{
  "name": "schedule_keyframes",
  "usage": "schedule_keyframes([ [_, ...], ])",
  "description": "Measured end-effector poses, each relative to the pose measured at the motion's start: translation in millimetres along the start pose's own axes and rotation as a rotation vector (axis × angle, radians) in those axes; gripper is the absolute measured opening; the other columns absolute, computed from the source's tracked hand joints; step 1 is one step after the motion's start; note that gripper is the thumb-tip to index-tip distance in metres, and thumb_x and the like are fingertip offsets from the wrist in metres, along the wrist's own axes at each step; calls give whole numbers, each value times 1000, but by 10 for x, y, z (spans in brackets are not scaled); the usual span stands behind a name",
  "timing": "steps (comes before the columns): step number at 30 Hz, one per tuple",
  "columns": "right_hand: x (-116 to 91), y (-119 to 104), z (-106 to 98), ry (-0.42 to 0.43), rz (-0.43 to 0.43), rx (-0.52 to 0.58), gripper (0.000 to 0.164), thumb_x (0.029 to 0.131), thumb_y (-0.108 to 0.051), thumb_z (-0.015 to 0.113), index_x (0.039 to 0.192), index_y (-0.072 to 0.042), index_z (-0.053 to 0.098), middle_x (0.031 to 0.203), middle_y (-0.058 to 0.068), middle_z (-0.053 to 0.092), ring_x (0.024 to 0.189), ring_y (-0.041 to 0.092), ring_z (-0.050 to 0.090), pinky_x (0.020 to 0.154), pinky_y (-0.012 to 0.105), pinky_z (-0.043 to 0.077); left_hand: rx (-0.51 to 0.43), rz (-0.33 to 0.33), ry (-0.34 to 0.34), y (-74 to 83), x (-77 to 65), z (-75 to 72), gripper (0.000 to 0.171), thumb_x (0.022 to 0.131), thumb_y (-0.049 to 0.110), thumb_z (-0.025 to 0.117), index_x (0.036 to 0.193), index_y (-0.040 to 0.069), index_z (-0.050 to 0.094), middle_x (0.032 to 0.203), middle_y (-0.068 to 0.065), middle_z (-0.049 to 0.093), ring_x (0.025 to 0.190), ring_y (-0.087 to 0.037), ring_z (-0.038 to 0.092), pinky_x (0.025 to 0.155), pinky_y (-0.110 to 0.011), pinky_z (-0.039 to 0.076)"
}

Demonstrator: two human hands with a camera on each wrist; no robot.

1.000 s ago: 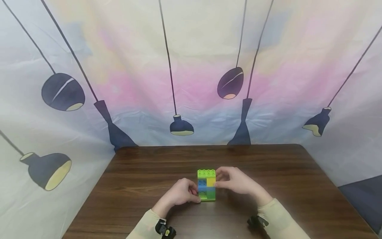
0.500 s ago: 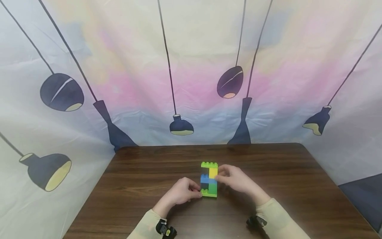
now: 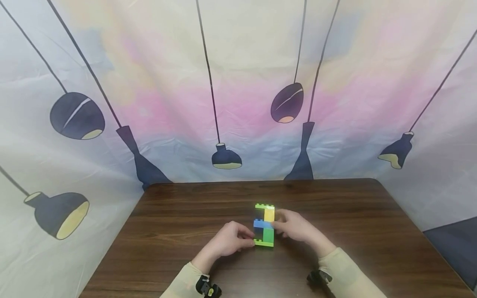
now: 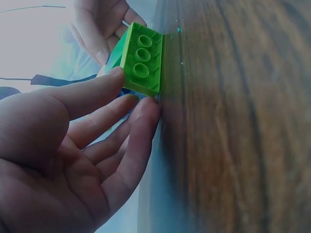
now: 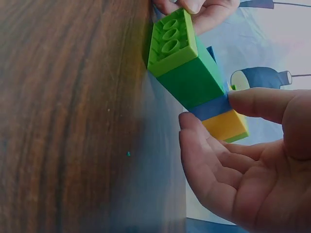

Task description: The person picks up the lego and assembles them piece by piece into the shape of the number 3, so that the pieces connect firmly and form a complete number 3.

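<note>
A small stack of toy building bricks [image 3: 268, 236] leans back on the table, its studded side edge-on in the head view. From bottom to top come a lime base plate [image 4: 150, 63], a green brick [image 5: 192, 80], a blue brick [image 5: 211, 108], a yellow brick [image 5: 226, 125] and a lime top plate [image 3: 261, 206]. The base's hollow underside shows in both wrist views, one edge against the table. My left hand [image 3: 231, 240] pinches the base plate's left corner between thumb and fingers. My right hand [image 3: 296, 225] holds the stack's right side around the blue brick.
The brown wooden table [image 3: 179, 215] reaches back to a cloth backdrop [image 3: 246, 82] printed with hanging lamps. A tiny green speck [image 5: 128, 153] lies on the tabletop in the right wrist view. Black wrist cameras sit on both sleeves.
The stack has tipped backwards, so the top faces of its plates have narrowed from view. It has also shifted slightly right, with both hands staying on it.
</note>
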State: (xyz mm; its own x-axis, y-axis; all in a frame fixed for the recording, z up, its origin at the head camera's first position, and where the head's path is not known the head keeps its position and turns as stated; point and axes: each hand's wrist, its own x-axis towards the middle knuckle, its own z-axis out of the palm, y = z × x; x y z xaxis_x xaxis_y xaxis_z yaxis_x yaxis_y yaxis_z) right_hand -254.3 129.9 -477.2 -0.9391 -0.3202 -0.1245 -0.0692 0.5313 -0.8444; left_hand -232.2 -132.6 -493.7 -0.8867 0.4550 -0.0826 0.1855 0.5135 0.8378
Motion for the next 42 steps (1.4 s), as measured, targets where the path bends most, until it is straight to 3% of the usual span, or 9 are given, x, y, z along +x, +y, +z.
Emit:
schedule_keyframes([
  [9,3,34,-21,-61,-15,8,76,91,-17,79,151,15,45,101,10,74,87,22,71,76,41,61,27,35,10,12,18,21,8,95,18,83,99,12,84,80,5,74,70,-14,69,60,-30,55],
  [19,-7,24,1,-114,1,5,72,88,-12,83,147,14,51,93,7,71,81,21,70,74,39,61,10,10,3,41,2,12,8,97,16,80,100,10,83,81,2,74,70,-17,68,58,-31,54],
  [42,-35,1,11,-97,11,-55,70,89,-11,84,149,6,53,92,5,70,78,21,68,71,39,59,11,3,-11,66,-22,15,10,96,19,81,102,10,82,81,1,74,71,-17,69,60,-31,54],
])
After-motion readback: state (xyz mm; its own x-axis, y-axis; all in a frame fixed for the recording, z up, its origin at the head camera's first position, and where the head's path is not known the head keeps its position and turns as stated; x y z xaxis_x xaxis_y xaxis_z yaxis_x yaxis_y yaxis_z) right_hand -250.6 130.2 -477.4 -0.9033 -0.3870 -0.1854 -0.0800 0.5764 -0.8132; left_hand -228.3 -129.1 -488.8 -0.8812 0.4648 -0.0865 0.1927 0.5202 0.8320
